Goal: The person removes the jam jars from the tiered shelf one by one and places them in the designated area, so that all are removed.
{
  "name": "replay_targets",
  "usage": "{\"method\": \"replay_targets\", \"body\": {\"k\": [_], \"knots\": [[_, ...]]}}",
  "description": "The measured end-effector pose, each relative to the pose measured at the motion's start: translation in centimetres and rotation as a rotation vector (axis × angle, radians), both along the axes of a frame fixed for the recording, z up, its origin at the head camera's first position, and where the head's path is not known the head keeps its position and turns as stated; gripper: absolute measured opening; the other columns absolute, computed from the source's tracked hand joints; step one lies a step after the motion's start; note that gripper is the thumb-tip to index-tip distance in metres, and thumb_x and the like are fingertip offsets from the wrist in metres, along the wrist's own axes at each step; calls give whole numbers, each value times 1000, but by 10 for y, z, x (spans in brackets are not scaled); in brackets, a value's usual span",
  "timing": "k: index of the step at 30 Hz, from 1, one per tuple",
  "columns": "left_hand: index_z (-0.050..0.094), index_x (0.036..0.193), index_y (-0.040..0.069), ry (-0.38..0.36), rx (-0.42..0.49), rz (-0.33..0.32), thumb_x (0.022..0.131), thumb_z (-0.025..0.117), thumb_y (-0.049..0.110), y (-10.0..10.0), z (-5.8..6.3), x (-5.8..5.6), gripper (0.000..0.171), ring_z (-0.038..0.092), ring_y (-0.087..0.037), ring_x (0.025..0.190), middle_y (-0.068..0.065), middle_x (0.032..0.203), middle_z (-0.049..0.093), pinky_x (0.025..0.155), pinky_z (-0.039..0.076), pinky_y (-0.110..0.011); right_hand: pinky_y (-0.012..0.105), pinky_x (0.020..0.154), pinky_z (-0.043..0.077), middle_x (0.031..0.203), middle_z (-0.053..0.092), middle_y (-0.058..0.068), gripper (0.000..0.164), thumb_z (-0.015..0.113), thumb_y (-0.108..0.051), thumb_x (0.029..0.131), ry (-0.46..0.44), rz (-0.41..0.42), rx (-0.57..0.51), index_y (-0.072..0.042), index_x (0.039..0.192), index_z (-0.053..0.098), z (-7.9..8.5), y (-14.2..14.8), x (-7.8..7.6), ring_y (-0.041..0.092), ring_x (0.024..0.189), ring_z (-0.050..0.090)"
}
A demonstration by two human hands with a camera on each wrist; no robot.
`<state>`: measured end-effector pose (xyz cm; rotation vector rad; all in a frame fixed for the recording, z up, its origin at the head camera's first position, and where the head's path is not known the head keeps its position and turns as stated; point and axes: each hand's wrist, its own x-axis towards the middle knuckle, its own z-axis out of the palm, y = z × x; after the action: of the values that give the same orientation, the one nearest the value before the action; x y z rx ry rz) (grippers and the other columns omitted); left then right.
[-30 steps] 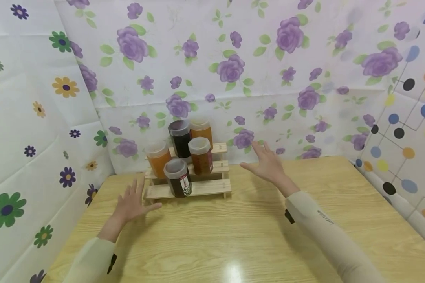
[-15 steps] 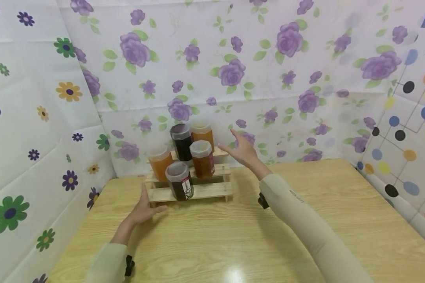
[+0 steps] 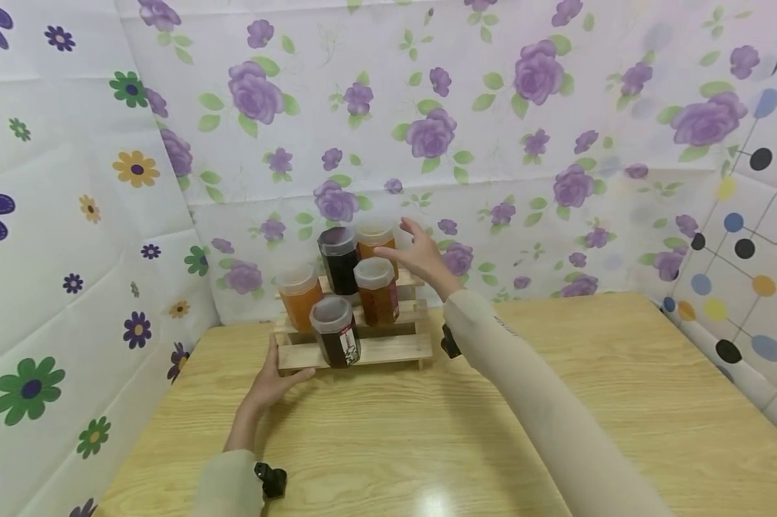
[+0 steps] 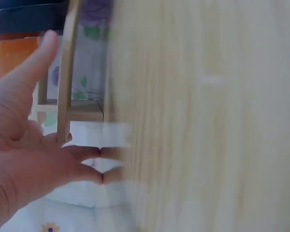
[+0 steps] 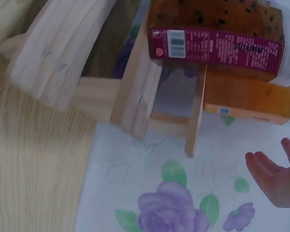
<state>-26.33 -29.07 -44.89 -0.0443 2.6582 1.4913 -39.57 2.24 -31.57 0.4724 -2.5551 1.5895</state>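
Note:
A small three-step wooden rack [image 3: 395, 347] bears several lidded jars. On its bottom step stands a dark jar [image 3: 337, 337]. An orange jar [image 3: 301, 301] and an amber-brown jar [image 3: 378, 296] occupy the middle step, the latter with a maroon label in the right wrist view. Up on the top step are a black jar [image 3: 340, 263] and a yellow-orange jar [image 5: 251, 99]. My left hand [image 3: 268, 384] is at the rack's front left end, thumb spread and fingertips against the table. My right hand [image 3: 422, 257] hovers beside the yellow-orange jar, fingers extended and thumb apart.
The rack stands on a wood-grain table [image 3: 375, 438] near its back edge. Behind it hangs a white cloth [image 3: 479, 194] with purple roses. More patterned cloth walls close off the left and right sides. Each wrist wears a small black camera.
My right hand has moved left across the back, up to the yellow-orange jar. The left hand has come slightly right, closer against the rack's left end. The jars have stayed in place.

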Motion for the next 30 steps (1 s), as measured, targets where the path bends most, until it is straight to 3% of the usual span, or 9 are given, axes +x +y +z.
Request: {"method": "replay_targets", "body": {"k": [6, 14, 18, 21, 30], "knots": [[-23, 153, 27, 18, -3, 82, 87, 74, 35, 2, -5, -1, 118, 0, -47, 149, -22, 163, -7, 122, 9, -63, 49, 119, 33, 162, 26, 6, 94, 74, -43, 85, -31, 21, -83, -19, 157, 19, 2, -19, -7, 32, 148, 27], [-14, 155, 28, 123, 24, 145, 90, 70, 35, 9, -16, 2, 107, -2, -42, 151, -14, 164, -5, 124, 4, -59, 47, 116, 39, 161, 27, 8, 88, 77, -34, 84, -63, 40, -228, -21, 155, 25, -1, -30, -17, 30, 144, 34], [-12, 155, 31, 98, 42, 151, 92, 67, 38, 7, -23, 10, 101, -3, -44, 150, -12, 165, -5, 121, 4, -65, 47, 117, 37, 161, 23, 9, 84, 78, -30, 84, -114, 78, -327, -24, 151, 30, -11, -31, -24, 31, 148, 28], [-11, 156, 28, 84, 29, 156, 93, 64, 39, 6, -25, 11, 99, -1, -49, 148, -15, 164, -4, 119, 7, -69, 47, 115, 40, 159, 26, 9, 82, 78, -30, 83, -115, 77, -330, -27, 149, 31, -18, -30, -31, 30, 146, 31], [-3, 158, 17, 61, 65, 228, 92, 64, 44, 8, -27, 5, 98, 2, -46, 150, -19, 164, -2, 123, 10, -61, 49, 109, 44, 154, 31, 11, 80, 74, -33, 87, -41, 102, -319, -23, 150, 26, -24, -30, -36, 32, 138, 39]]}}
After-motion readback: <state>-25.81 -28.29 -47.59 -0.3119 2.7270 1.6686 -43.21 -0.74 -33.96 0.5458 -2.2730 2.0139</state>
